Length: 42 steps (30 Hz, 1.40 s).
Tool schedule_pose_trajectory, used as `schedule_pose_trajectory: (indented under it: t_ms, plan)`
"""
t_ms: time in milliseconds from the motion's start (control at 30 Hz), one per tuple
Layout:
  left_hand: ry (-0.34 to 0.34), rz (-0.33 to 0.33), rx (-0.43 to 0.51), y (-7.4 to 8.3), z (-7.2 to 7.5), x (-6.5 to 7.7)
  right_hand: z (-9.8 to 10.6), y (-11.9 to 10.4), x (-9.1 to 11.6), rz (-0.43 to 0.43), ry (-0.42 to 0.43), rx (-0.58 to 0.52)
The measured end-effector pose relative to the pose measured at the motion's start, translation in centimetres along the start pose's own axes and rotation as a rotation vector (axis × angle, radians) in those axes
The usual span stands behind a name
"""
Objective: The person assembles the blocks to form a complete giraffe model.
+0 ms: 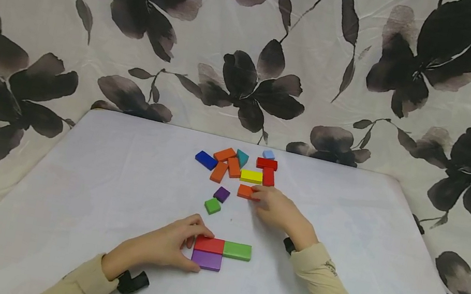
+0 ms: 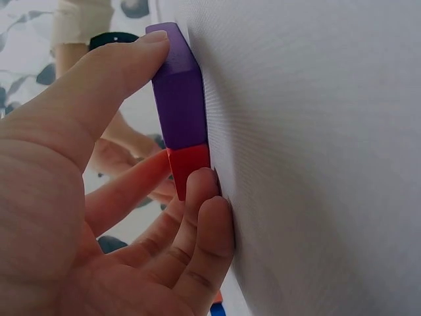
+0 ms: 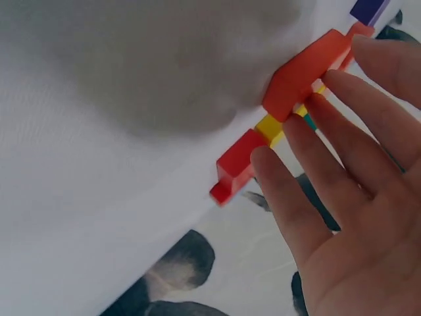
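In the head view, a red block [image 1: 209,245] and a purple block [image 1: 206,260] lie edge to edge near the table's front, with a light green block [image 1: 237,251] at the red one's right end. My left hand [image 1: 168,243] pinches the pair from the left, its thumb on the purple block [image 2: 181,108] and its fingers along the red block [image 2: 189,164]. Farther back, my right hand [image 1: 276,209] touches an orange block [image 1: 245,192] with its fingertips. The right wrist view shows those fingers fairly straight against the orange block [image 3: 306,74], not wrapped around it.
Behind the orange block are a yellow block [image 1: 251,176], red blocks [image 1: 268,176], several more orange blocks [image 1: 234,168], a blue block [image 1: 206,160] and a teal triangle [image 1: 242,158]. Small purple [image 1: 221,194] and green blocks [image 1: 213,206] lie between the hands. Floral cloth [image 1: 247,81] hangs behind the table.
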<state>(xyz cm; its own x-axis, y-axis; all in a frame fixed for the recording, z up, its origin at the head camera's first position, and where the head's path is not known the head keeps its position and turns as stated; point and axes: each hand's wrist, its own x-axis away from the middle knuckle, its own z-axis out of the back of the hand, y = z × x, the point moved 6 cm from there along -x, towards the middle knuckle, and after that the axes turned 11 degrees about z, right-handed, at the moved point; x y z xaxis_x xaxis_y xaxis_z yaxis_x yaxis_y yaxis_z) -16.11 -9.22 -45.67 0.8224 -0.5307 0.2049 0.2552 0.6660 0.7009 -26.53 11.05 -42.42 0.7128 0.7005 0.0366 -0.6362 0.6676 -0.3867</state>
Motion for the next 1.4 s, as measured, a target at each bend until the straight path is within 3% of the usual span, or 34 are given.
schedule_pose_trajectory:
  t_ms: [267,533,733,1133,1400]
  plan:
    - [-0.006,0.005,0.013,0.1,0.2,0.1,0.5,0.7,-1.5,-0.054,0.146,-0.049]
    - [-0.014,-0.006,0.009,0.3,0.3,0.1,0.7,1.7,-1.8,-0.103,0.168,-0.151]
    - [-0.014,-0.002,0.010,0.3,0.3,0.0,0.7,2.8,-0.5,-0.143,0.176,-0.240]
    - [-0.014,0.006,0.013,0.2,0.5,0.1,1.5,3.8,2.9,-0.117,0.213,-0.205]
    - [-0.016,0.005,0.018,0.4,0.6,0.1,1.8,2.8,5.3,-0.075,0.235,-0.198]
